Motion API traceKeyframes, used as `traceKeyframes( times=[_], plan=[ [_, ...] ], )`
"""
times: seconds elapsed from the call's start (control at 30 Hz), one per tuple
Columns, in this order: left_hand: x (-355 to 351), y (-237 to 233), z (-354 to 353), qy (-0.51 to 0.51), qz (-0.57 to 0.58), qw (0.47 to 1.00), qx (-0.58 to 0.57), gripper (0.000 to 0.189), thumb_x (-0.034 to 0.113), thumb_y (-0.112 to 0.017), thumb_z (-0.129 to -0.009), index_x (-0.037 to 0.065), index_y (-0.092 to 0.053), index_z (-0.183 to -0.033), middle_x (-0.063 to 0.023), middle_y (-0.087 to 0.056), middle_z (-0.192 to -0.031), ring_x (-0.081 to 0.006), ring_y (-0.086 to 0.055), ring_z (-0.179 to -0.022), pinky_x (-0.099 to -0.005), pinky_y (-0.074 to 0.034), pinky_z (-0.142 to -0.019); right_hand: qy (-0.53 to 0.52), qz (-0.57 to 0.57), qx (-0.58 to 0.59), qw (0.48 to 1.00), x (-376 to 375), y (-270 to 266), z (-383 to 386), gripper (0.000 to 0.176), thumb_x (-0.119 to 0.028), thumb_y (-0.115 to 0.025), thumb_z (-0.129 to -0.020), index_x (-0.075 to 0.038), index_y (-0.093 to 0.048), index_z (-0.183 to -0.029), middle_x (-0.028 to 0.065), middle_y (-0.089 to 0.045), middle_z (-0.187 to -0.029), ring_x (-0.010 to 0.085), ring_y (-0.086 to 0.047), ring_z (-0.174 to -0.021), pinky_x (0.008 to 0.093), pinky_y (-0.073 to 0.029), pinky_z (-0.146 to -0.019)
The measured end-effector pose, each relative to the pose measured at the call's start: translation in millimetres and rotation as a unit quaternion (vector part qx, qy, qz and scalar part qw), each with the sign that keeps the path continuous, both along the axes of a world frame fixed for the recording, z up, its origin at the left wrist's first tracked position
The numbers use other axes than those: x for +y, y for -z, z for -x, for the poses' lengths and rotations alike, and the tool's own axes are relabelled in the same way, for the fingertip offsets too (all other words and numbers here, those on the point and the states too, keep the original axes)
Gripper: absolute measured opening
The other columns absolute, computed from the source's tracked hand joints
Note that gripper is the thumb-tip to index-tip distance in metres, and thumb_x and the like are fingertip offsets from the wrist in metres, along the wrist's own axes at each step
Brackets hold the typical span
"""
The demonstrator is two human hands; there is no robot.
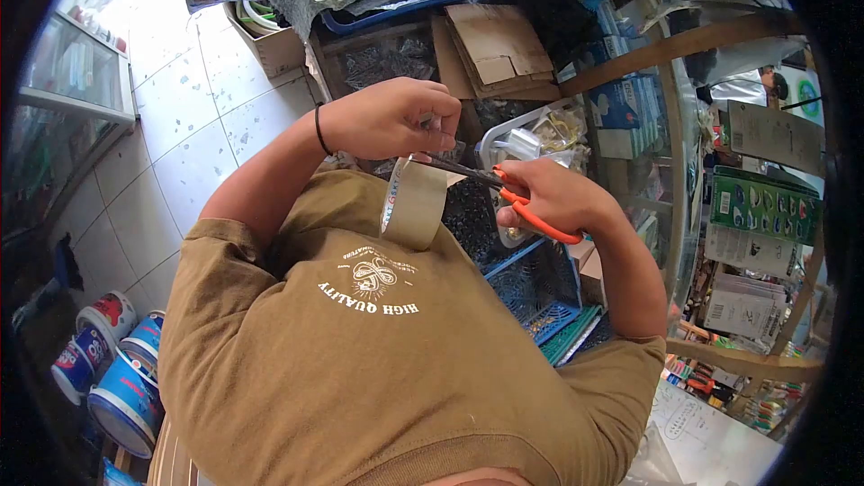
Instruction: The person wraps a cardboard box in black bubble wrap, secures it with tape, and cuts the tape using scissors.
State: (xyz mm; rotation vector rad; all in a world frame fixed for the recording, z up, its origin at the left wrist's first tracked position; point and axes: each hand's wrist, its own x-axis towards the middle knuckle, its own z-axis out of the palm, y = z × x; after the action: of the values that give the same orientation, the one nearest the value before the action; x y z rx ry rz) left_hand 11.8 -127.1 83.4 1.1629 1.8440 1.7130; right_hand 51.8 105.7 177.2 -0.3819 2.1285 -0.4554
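My left hand (396, 117), with a dark band on its wrist, is closed, its fingertips pinched just above a wide roll of tape (421, 205); the tape end at the fingertips is hard to make out. The roll is against the front of the brown shirt (360, 369). In my right hand (553, 193) are orange-handled scissors (540, 218). Their dark blades point left, to the top of the roll, just below my left fingertips. Whether the blades touch the tape is unclear.
Beyond my hands are a white tray (490, 148) of small packets, folded cardboard (499, 49) and a blue basket (540, 288). Packaged goods hang on a wooden-framed rack (684, 54) at the right. Paint buckets (126, 400) stand lower left, near a glass case (76, 81).
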Motion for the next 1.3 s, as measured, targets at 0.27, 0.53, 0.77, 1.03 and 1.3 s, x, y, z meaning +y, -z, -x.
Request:
traceKeyframes(
  times=[0.27, 0.53, 0.77, 1.03, 1.3],
  plan=[
    [-2.3, -2.1, -3.7, -0.004, -0.003, 1.000, 0.019, 0.015, 0.017, -0.061, -0.081, 0.003, -0.057, -0.078, -0.0105, -0.052, -0.074, -0.0222, -0.053, -0.069, -0.0330, -0.042, -0.063, 0.005, -0.008, -0.009, 1.000, -2.2, -1.6, -0.3, 0.062, -0.059, -0.066, -0.067, -0.001, -0.047, -0.075, 0.0028, -0.044, -0.058, 0.0130, -0.038, -0.058, 0.0300, -0.035, -0.053],
    [-3.6, 1.5, -7.4, 0.001, -0.012, 1.000, -0.013, 0.015, 0.015, -0.061, -0.080, 0.001, -0.056, -0.078, -0.0108, -0.055, -0.068, -0.0209, -0.052, -0.063, -0.0321, -0.040, -0.058, 0.011, -0.038, 0.010, 0.999, -5.3, -3.3, -1.4, 0.054, -0.049, -0.072, -0.067, 0.001, -0.049, -0.069, 0.0032, -0.043, -0.055, 0.0119, -0.036, -0.057, 0.0297, -0.035, -0.052],
    [-4.1, 5.2, -9.4, 0.018, -0.018, 0.998, -0.064, 0.017, 0.016, -0.060, -0.083, 0.001, -0.055, -0.080, -0.0086, -0.055, -0.067, -0.0146, -0.054, -0.062, -0.0288, -0.042, -0.056, -0.030, -0.051, 0.043, 0.997, -7.9, -3.4, -0.8, 0.059, -0.055, -0.068, -0.067, 0.002, -0.055, -0.069, 0.0163, -0.052, -0.060, 0.0276, -0.045, -0.054, 0.0366, -0.038, -0.055],
    [-11.7, 6.1, -9.6, 0.009, -0.015, 0.967, -0.256, 0.030, 0.033, -0.052, -0.090, 0.003, -0.053, -0.089, -0.0006, -0.055, -0.079, -0.0083, -0.058, -0.074, -0.0235, -0.049, -0.063, 0.018, -0.038, 0.020, 0.999, -13.0, -2.9, -1.3, 0.054, -0.051, -0.069, -0.069, 0.001, -0.058, -0.072, 0.0160, -0.053, -0.060, 0.0247, -0.048, -0.056, 0.0346, -0.039, -0.056],
    [-24.8, 51.2, -9.3, 0.121, -0.199, 0.943, -0.237, 0.049, 0.050, -0.048, -0.087, 0.002, -0.056, -0.089, -0.0065, -0.055, -0.098, -0.0178, -0.052, -0.100, -0.0322, -0.042, -0.087, 0.068, -0.056, -0.019, 0.996, -5.3, 4.4, 1.2, 0.043, -0.042, -0.068, -0.073, 0.000, -0.059, -0.075, 0.0074, -0.050, -0.058, 0.0160, -0.046, -0.057, 0.0310, -0.039, -0.056]
  ],
)
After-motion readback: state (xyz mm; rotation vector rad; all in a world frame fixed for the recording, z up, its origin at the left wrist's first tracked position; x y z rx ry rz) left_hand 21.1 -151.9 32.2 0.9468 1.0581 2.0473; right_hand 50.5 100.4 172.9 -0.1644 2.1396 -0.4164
